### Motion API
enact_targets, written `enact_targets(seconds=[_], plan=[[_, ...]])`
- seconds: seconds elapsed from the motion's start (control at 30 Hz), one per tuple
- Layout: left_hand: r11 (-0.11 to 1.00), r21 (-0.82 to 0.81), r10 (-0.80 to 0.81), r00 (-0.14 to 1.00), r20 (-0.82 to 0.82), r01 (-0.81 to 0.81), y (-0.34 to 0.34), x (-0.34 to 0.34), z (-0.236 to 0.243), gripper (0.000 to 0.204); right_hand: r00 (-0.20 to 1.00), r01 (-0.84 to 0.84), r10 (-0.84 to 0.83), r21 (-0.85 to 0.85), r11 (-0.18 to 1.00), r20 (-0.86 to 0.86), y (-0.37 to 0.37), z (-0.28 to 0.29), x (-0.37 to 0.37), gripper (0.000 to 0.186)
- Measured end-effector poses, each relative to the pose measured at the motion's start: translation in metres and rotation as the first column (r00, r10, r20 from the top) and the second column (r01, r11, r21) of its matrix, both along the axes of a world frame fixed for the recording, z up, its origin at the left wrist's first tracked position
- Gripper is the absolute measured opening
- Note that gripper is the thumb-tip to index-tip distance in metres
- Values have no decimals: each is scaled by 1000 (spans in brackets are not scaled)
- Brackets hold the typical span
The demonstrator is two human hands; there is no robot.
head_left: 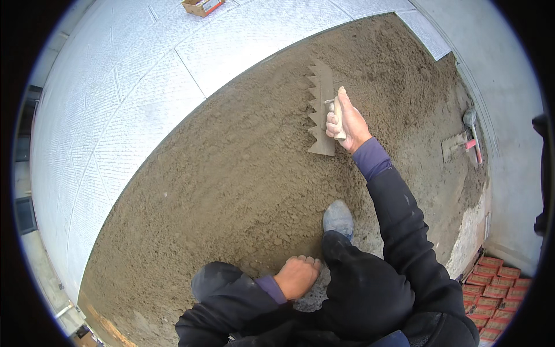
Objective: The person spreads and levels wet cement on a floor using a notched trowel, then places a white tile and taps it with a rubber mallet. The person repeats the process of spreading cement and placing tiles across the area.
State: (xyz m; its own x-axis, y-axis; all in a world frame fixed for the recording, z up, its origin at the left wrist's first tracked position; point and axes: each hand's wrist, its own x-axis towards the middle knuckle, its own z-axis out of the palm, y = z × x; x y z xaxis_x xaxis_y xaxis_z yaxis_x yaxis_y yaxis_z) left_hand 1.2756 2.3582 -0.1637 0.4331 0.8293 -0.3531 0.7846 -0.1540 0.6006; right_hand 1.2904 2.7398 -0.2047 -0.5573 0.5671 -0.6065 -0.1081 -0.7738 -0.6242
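My right hand (351, 120) is wrapped round the pale handle of a large notched trowel (321, 110). The trowel's grey blade lies over the rough brown mortar bed (219, 168), its big teeth facing left. I cannot tell how firmly the blade touches the mortar. Curled into a fist, my left hand (298, 277) is low between my knees, just above the mortar's near edge. Nothing sticks out of that fist, and its palm side is hidden. A mortar-dusted shoe (338, 218) of mine stands below the trowel.
White textured tiles (133, 104) border the mortar on the left and far side; a small open cardboard box (202, 7) sits on them. At right lie a smaller notched trowel (452, 148) and a red-handled mallet (469, 118), near a grey wall (514, 168). Red boxes (494, 295) are stacked lower right.
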Motion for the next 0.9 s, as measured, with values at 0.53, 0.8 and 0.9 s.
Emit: enact_targets(seconds=[0.53,0.8,0.9], plan=[[999,35,-14,1000,-22,15,-4,1,-3,31,669,-711,516,258,654,535,1,49,-36,52],[992,125,26,1000,-3,-26,-8,-5,8,23,500,-821,440,247,514,746,10,66,-18,56],[987,150,59,998,23,-62,-13,-9,15,23,454,-828,440,184,530,775,-14,81,39,55]])
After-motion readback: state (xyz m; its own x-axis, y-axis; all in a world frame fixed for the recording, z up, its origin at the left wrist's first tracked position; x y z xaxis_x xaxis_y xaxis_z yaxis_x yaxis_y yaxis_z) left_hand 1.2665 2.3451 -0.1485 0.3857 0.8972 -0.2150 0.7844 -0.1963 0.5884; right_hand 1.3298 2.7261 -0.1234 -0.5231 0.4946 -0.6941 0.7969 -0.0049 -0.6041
